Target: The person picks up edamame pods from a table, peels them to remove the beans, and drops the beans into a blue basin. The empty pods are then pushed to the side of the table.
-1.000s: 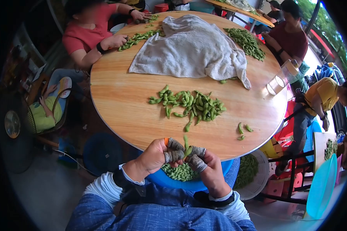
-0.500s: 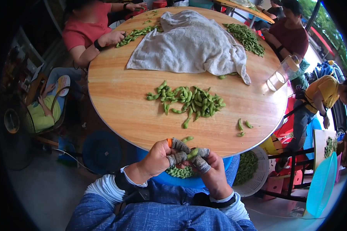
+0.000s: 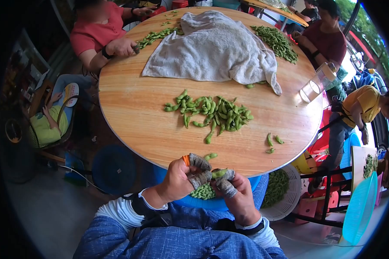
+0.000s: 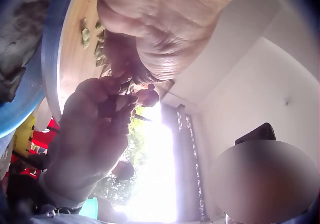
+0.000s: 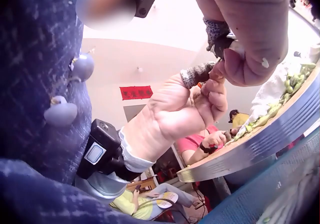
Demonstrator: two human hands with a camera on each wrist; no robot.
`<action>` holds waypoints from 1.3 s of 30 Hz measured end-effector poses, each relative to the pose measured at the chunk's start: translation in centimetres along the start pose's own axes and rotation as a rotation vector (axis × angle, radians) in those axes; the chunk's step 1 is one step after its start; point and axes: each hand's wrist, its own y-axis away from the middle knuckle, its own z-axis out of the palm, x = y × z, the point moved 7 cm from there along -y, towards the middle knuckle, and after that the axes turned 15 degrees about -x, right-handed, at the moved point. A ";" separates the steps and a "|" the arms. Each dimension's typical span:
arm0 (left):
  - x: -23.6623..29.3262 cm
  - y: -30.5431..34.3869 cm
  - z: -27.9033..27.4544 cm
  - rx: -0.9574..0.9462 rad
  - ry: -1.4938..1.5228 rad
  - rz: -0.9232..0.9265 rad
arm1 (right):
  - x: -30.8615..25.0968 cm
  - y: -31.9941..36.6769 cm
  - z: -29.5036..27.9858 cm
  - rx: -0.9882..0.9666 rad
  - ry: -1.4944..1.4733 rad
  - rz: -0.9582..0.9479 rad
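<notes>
Head view has both hands right at the near edge of the round tabletop, working one edamame pod between them. The left hand is pinching the pod's left end and the right hand is clamped on the other end, so both are closed on it. Both wear grey finger covers on their tips. The pod sits just off the tabletop edge, above a blue basin with more green pods in it. A loose pod lies by the near edge, the main pile of pods is mid-tabletop, and a grey towel covers the far side.
</notes>
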 end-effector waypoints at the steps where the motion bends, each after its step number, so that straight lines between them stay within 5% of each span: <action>1: -0.1 0.0 0.0 -0.002 -0.008 -0.001 | 0.2 0.1 -0.2 -0.016 -0.005 0.004; 17: -2.5 -0.6 0.4 -0.030 0.277 -0.046 | 0.5 -0.6 -1.0 0.047 0.092 -0.047; 20: -2.1 -0.7 0.5 -0.033 0.104 -0.082 | 0.8 -0.7 -1.5 0.062 0.100 -0.014; 24: 1.3 -0.1 2.0 -0.140 -0.922 0.162 | 0.8 -0.5 -1.6 0.078 0.107 0.003; 27: 1.8 0.5 2.2 -0.169 -1.075 0.231 | 0.5 -0.5 -1.1 0.033 0.111 -0.028; 34: 0.6 0.1 1.4 -0.125 -0.338 0.108 | -0.3 -0.2 -0.5 -0.019 0.263 -0.148; 39: -2.5 0.6 0.6 -0.120 0.026 -0.104 | -1.7 0.0 0.2 -0.018 0.812 -0.234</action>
